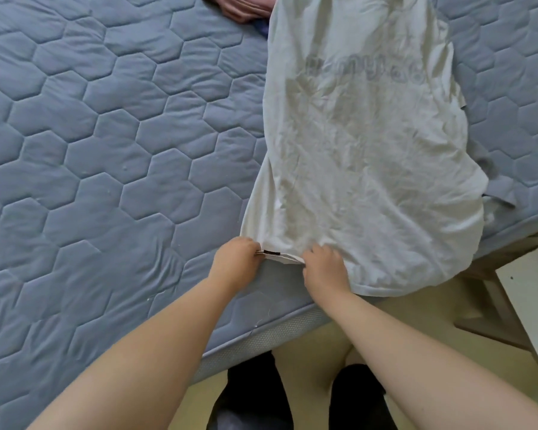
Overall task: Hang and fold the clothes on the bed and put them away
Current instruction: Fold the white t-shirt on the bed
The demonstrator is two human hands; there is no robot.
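A crumpled white T-shirt [364,144] lies spread on the blue quilted bed [100,144], faint grey lettering showing through its cloth, its near edge hanging over the bed's front edge. My left hand [235,262] pinches the near left corner of the shirt, beside a small dark label [271,252]. A hand's width to the right, my right hand [323,268] grips the same near edge with curled fingers. A pink garment [239,6] lies bunched at the top of the bed, partly cut off by the frame.
The bed's front edge [261,339] runs diagonally in front of my legs. A white and wooden piece of furniture [528,293] stands on the pale floor at the right, close to the bed corner. A grey strip of cloth [500,190] pokes out from under the shirt's right side.
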